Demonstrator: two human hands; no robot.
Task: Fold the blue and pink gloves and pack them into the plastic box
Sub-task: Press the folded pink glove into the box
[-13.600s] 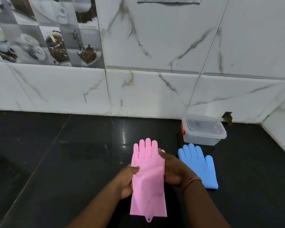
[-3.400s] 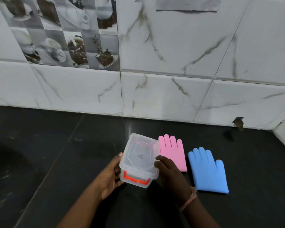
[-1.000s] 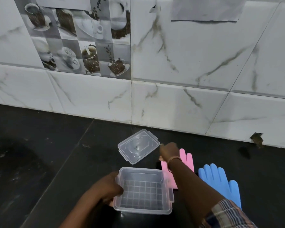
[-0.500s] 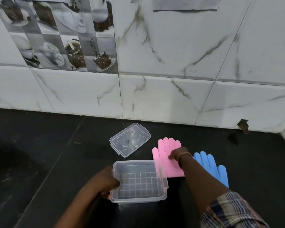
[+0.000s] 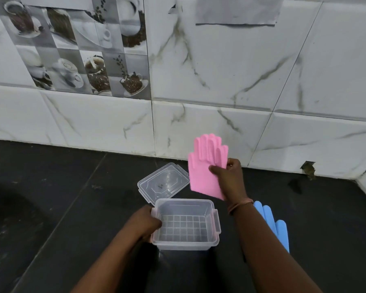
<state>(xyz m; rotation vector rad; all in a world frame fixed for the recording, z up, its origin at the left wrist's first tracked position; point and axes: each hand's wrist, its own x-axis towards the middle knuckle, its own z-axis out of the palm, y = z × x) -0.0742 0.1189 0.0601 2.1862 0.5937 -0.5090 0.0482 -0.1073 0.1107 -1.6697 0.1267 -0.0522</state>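
Note:
My right hand (image 5: pixel 230 176) holds the folded pink glove (image 5: pixel 203 166) in the air, fingers up, just behind and to the right of the clear plastic box (image 5: pixel 217 227). The box stands open and empty on the black counter, showing a grid-patterned bottom. My left hand (image 5: pixel 145 223) grips its left wall. The folded blue glove (image 5: pixel 277 229) lies flat on the counter to the right, partly hidden behind my right forearm.
The box's clear lid (image 5: pixel 163 182) lies on the counter right behind the box. A white marble-tiled wall (image 5: pixel 220 127) closes off the back, and a side wall meets it at the far right. The black counter (image 5: pixel 51 197) stretches to the left.
My right hand has gripped the pink glove and lifted it off the counter. My left hand keeps its hold on the box.

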